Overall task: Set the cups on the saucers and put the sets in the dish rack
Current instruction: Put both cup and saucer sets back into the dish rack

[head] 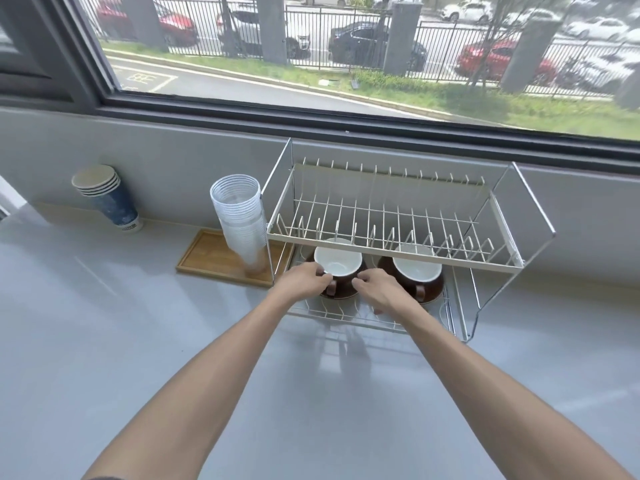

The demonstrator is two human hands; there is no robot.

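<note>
Dish rack (391, 252), lower shelf: right cup (417, 271) set placed; left cup (337, 265) on saucer (341, 295), left hand (301, 280) and right hand (377, 289) pinching its sides; step: final seating; next, probably let go.

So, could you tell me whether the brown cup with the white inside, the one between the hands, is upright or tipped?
Upright: the brown cup shows its open white mouth facing up, empty.

Grey countertop (138, 341) — carries dish rack (394, 237), wooden tray (211, 258), blue paper cup stack (110, 199).
</note>
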